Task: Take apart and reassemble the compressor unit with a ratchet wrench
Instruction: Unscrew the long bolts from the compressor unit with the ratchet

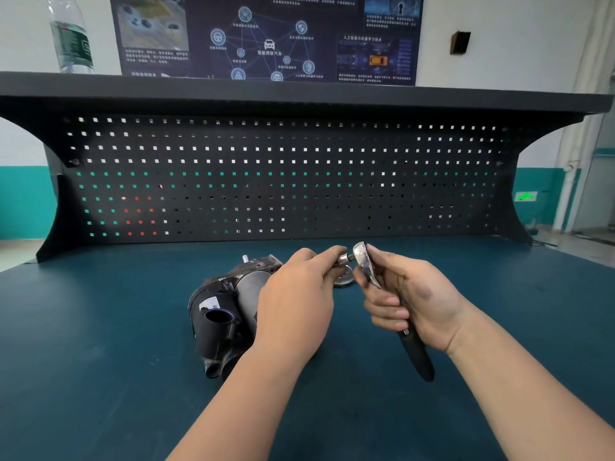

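Green bench (100,327), pegboard (283,181) behind: wrench (392,294) is gripped by right hand (412,301); socket (342,259) is pinched by left hand (296,304).

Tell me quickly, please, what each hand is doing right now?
Left hand: fingers pinch the socket at the head of the ratchet wrench.
Right hand: fingers curled round the ratchet wrench handle.

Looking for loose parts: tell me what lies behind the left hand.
Behind the left hand lies the black and grey compressor unit; a round silver part peeks out. The hand covers the compressor's right side.
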Demonstrator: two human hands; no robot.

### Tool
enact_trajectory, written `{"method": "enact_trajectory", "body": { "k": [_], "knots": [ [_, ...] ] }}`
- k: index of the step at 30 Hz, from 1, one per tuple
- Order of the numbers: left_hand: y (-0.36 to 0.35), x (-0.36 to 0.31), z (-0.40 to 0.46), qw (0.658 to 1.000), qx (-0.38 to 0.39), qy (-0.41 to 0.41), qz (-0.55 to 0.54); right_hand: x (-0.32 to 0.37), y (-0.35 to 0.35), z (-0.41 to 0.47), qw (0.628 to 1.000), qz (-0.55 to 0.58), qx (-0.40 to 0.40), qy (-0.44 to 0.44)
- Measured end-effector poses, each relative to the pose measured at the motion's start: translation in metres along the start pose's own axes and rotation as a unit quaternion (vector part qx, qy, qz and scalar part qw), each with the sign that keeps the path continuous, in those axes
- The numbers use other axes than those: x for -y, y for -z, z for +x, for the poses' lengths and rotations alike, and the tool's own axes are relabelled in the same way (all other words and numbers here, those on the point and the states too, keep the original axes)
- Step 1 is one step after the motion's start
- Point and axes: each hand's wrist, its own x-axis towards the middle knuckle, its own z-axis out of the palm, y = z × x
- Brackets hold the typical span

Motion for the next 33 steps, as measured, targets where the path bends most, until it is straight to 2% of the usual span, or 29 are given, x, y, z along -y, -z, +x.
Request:
{"method": "enact_trajectory", "body": {
  "k": [9,18,20,23,26,28,30,32,33],
  "knots": [
    [0.004,0.002,0.001,0.997,0.041,-0.055,0.037,0.0,0.008,-0.002,0.998,-0.059,-0.003,-0.036],
    [-0.002,0.003,-0.002,0.992,0.049,-0.054,0.098,-0.005,0.009,0.0,0.989,-0.054,0.014,-0.14],
    [-0.002,0.002,-0.001,0.991,0.036,-0.052,0.118,-0.005,0.007,0.0,0.991,-0.063,-0.002,-0.121],
    [0.0,-0.001,0.002,0.989,-0.01,-0.056,0.138,-0.004,0.007,0.001,0.996,-0.067,-0.042,-0.031],
    [-0.001,-0.004,0.0,0.988,0.014,-0.061,0.142,-0.005,0.006,0.002,0.99,-0.116,-0.078,0.031],
    [-0.001,-0.007,-0.002,0.994,0.023,-0.047,0.099,-0.009,0.005,0.005,0.977,-0.167,-0.125,0.051],
    [0.001,-0.007,0.0,0.999,-0.034,-0.004,0.007,-0.012,0.009,0.008,0.969,-0.148,-0.181,0.074],
    [0.005,0.001,0.007,0.983,-0.087,0.108,-0.124,-0.009,0.02,0.009,0.964,-0.085,-0.231,0.104],
    [0.007,0.006,0.012,0.953,-0.095,0.199,-0.21,-0.006,0.027,0.008,0.96,-0.055,-0.247,0.117]
  ]
}}
